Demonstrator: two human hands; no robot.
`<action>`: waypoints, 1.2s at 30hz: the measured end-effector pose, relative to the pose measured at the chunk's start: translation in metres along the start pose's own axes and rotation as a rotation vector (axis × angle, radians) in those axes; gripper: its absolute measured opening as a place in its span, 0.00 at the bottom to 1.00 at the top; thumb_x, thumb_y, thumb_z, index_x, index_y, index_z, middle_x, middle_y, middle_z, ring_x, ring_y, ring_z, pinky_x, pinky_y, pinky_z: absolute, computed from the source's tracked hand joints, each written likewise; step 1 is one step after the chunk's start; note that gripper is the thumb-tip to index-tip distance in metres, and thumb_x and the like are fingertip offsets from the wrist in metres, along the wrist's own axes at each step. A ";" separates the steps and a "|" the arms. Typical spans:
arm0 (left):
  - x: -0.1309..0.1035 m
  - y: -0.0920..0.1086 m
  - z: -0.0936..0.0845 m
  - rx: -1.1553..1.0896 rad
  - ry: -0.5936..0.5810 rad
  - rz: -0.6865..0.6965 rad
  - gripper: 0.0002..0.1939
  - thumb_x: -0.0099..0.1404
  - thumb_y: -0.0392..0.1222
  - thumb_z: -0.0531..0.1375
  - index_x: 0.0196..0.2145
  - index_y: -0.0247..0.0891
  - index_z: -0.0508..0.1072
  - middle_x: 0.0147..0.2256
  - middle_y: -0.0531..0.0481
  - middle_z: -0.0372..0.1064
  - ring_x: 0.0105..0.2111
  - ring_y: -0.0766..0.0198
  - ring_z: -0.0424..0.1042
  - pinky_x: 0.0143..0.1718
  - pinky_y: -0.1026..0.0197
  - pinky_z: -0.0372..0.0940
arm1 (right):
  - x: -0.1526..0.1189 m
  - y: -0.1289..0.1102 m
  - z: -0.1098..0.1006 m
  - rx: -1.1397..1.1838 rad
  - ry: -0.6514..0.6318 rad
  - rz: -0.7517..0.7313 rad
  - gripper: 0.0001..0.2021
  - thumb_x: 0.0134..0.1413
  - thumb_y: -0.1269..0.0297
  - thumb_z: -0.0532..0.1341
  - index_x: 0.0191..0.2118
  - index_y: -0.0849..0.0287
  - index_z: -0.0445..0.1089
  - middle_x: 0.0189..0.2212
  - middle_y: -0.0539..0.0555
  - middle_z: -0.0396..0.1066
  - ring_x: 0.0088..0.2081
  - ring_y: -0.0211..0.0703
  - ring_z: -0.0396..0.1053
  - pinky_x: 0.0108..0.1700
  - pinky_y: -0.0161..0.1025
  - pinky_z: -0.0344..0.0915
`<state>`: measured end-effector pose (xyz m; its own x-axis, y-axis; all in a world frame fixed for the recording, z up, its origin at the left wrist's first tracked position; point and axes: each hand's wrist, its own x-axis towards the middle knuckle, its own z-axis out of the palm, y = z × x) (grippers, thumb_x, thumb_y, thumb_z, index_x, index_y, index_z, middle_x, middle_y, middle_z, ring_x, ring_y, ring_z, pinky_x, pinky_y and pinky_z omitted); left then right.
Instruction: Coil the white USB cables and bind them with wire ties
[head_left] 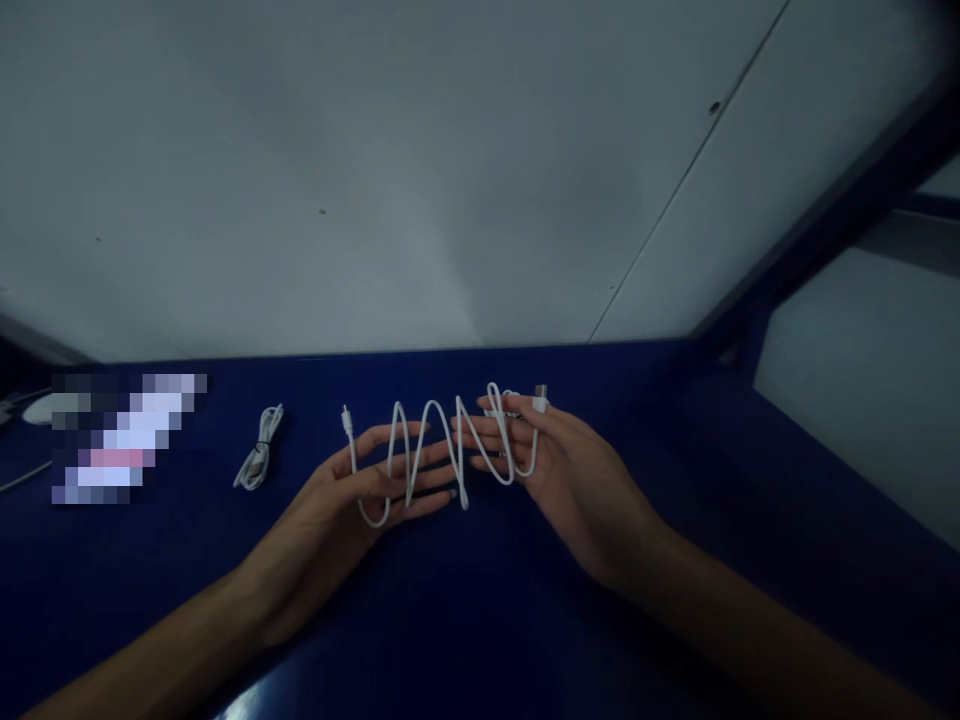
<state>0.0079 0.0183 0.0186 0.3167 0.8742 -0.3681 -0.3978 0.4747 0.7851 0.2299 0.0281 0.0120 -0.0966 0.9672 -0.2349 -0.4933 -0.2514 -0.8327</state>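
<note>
A white USB cable (463,502) lies in loose zigzag folds across both of my hands above the blue tabletop. My left hand (334,505) supports the left folds on its stretched fingers, its thumb resting over the cord. The small connector (347,420) sticks up beside that hand. On the other side, my right hand (574,465) carries the right folds across its fingers, with the thumb by the upright USB-A plug (541,396). Some white coil shows behind the right fingertips; whether it belongs to the same cable I cannot tell.
A bundled white cable (260,447) with a dark tie lies left of my hands. Further left are a pixelated bright object (135,435), a white rounded item (56,408) and a cord. A pale panel (375,180) rises behind the blue table (450,620); a blue frame stands at right.
</note>
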 end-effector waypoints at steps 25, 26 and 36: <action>0.002 0.002 -0.001 -0.011 0.073 0.016 0.24 0.67 0.25 0.64 0.59 0.37 0.78 0.60 0.35 0.81 0.64 0.38 0.77 0.67 0.38 0.70 | -0.005 -0.001 0.006 0.025 0.021 0.041 0.10 0.71 0.59 0.64 0.48 0.57 0.81 0.49 0.63 0.84 0.58 0.62 0.79 0.66 0.62 0.70; 0.002 0.002 -0.001 -0.009 0.077 0.014 0.24 0.67 0.25 0.64 0.59 0.37 0.78 0.59 0.35 0.81 0.63 0.38 0.77 0.67 0.38 0.71 | -0.005 -0.002 0.007 0.027 0.032 0.046 0.10 0.71 0.59 0.64 0.48 0.57 0.81 0.49 0.63 0.84 0.59 0.62 0.79 0.65 0.62 0.70; 0.004 -0.001 -0.005 -0.039 0.040 0.022 0.22 0.67 0.27 0.64 0.57 0.39 0.78 0.60 0.38 0.80 0.64 0.39 0.76 0.68 0.38 0.70 | -0.005 -0.001 0.003 0.010 0.000 0.030 0.10 0.70 0.57 0.65 0.48 0.56 0.81 0.50 0.63 0.83 0.59 0.63 0.79 0.65 0.63 0.70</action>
<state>0.0053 0.0217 0.0146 0.2730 0.8875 -0.3714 -0.4380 0.4583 0.7734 0.2279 0.0238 0.0153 -0.1117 0.9592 -0.2596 -0.4988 -0.2801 -0.8202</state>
